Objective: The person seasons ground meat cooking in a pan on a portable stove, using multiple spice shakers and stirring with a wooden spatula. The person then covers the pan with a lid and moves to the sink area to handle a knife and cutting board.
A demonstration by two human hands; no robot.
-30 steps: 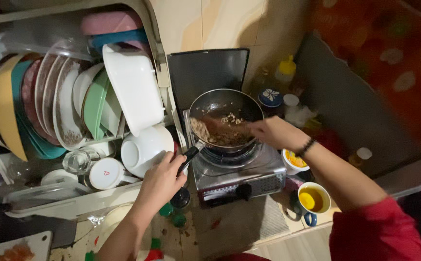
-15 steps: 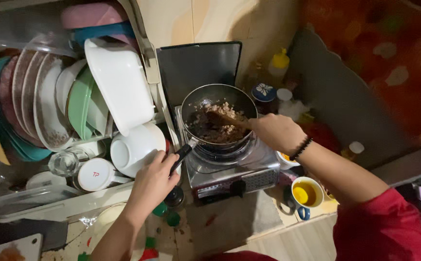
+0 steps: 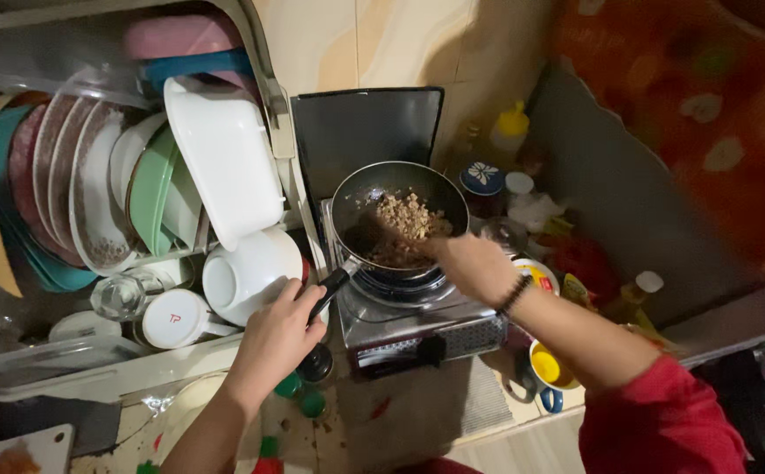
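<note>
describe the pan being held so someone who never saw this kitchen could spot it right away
Find the small silver single-burner stove just right of the crowded dish rack. On its burner sits the pan, dark and round, holding chopped brown food; the left hand grips its black handle while the right hand reaches over its rim. It is the only dark vessel with food, unlike the pale bowls and plates racked beside it.

Single head cam, no second view, so no overlap. Looks steeply down from above the person, near arm's length. Left hand grips the pan handle just left of frame centre; pan and stove lie right of that grip, dish rack fills the frame to its left, tiled wall beyond it at the top.
</note>
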